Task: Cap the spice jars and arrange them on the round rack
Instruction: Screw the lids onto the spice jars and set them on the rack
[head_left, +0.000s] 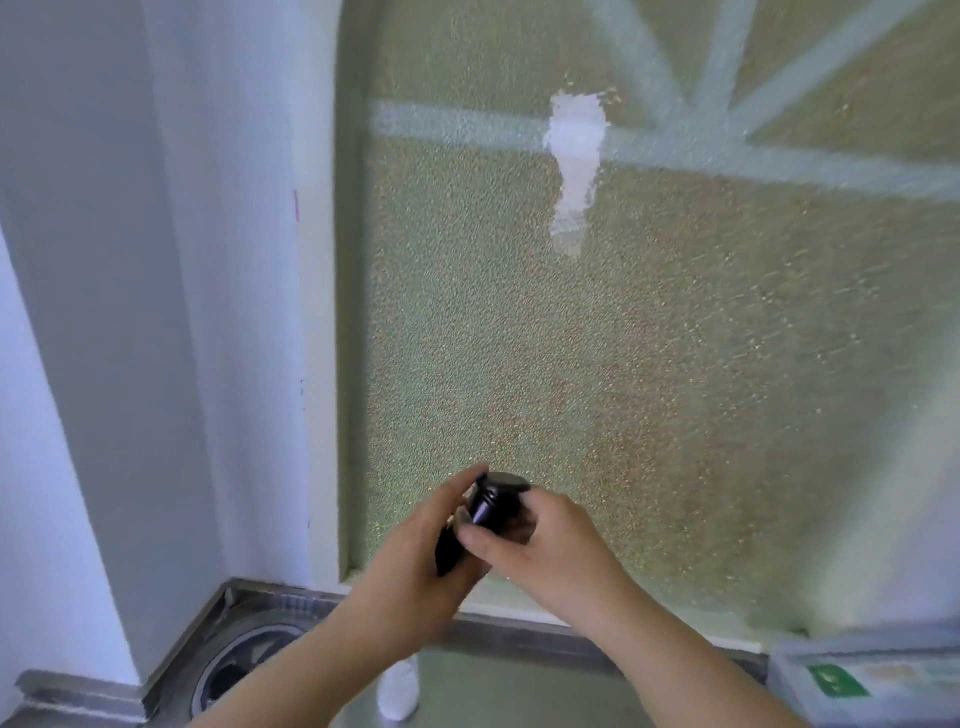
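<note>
Two bare forearms reach forward from the bottom edge. The left hand (415, 551) wraps the dark body of a spice jar (480, 522), held tilted in the air before a frosted window (623, 338). The right hand (540, 540) pinches its black cap (506, 483). Keeping the body steady while twisting should seat the cap squarely. The jar looks glossy and near black

Jar (485, 506) body mostly behind fingers (470, 535); round rack (236, 670) blurred, cut by bottom edge.
</note>
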